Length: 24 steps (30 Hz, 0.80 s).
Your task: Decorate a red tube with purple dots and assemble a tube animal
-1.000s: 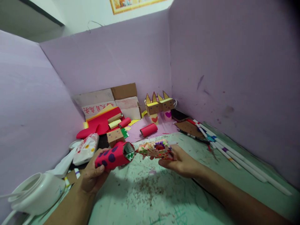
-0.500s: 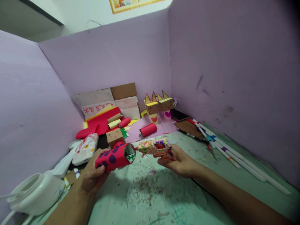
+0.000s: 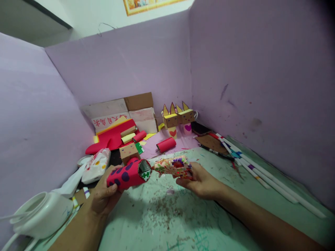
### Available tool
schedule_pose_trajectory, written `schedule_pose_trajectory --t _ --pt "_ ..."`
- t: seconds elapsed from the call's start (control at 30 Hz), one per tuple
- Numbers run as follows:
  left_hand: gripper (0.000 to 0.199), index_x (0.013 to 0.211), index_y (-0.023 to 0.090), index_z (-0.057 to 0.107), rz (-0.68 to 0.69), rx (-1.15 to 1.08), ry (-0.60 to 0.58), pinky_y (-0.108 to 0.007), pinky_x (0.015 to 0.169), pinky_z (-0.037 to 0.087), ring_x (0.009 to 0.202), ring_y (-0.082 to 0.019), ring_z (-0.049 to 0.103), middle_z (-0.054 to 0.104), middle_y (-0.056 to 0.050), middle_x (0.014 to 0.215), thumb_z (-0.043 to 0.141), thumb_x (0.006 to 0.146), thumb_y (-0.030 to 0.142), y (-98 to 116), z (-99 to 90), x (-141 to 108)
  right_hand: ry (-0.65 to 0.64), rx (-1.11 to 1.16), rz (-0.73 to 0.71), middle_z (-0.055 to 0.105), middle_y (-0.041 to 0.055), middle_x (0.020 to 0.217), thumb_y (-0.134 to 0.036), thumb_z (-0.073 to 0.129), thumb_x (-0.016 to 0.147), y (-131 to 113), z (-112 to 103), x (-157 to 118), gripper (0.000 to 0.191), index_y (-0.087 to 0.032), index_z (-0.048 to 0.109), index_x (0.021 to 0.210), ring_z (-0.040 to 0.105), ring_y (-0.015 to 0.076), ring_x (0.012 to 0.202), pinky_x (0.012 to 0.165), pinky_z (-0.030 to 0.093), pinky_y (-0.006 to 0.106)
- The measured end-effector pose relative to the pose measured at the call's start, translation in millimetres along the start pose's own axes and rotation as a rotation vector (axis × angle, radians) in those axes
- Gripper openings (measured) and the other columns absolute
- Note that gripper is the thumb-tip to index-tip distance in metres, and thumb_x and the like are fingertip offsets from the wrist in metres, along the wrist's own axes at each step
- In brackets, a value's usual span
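My left hand point(image 3: 106, 195) is closed around a red paper tube point(image 3: 124, 177) with dark purple spots. The tube's open end faces right and shows a green and white printed lining. In my right hand point(image 3: 201, 182) is a hot glue gun point(image 3: 171, 166) with a colourful patterned surface, its nozzle pointing left at the rim of the tube. Whether the nozzle touches the rim, I cannot tell. Just behind the spotted tube sits a small cardboard box point(image 3: 128, 152) with a drawn face, partly hidden by the tube.
Farther back are a plain red tube point(image 3: 166, 144), two cardboard animal figures point(image 3: 171, 121) with pointed ears, and red paper sheets point(image 3: 112, 137). At left stand a white pot point(image 3: 43, 216) and a tissue pack point(image 3: 96, 166). White rods point(image 3: 269, 183) lie along the right wall.
Both hands keep nearly the same place, with the glue gun's nozzle still at the tube's rim. The whole view has shifted very slightly.
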State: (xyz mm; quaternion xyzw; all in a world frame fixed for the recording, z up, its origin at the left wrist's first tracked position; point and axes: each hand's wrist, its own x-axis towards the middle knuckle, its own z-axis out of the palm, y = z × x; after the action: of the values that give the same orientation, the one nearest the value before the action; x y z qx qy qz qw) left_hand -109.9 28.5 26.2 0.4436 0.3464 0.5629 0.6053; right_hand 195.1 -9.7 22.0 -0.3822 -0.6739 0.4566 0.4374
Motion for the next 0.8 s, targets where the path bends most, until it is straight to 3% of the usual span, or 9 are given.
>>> schedule_pose_trajectory --t 0.5,0.8 --pt "0.062 0.099 0.020 0.072 0.001 0.010 -0.001 -0.025 0.058 0.057 0.069 -0.017 0.064 0.070 -0.005 0.089 0.091 0.041 0.029 2.2 0.1 -0.9 -0.019 0.063 0.008 0.047 -0.0025 0.068 -0.030 0.061 0.070 -6.8 1.3 -1.5 0.017 -0.018 0.054 0.079 0.038 0.0115 0.060 0.053 0.032 0.024" --pt "0.060 0.101 0.020 0.071 0.008 0.012 -0.021 -0.025 0.060 0.057 0.071 -0.018 0.064 0.070 -0.006 0.091 0.091 0.044 0.028 2.4 -1.1 -1.0 -0.053 0.057 0.034 0.039 -0.0045 0.062 -0.031 0.062 0.071 -3.6 1.1 -3.0 0.017 -0.019 0.050 0.074 0.033 0.0100 0.056 0.048 0.026 0.023"
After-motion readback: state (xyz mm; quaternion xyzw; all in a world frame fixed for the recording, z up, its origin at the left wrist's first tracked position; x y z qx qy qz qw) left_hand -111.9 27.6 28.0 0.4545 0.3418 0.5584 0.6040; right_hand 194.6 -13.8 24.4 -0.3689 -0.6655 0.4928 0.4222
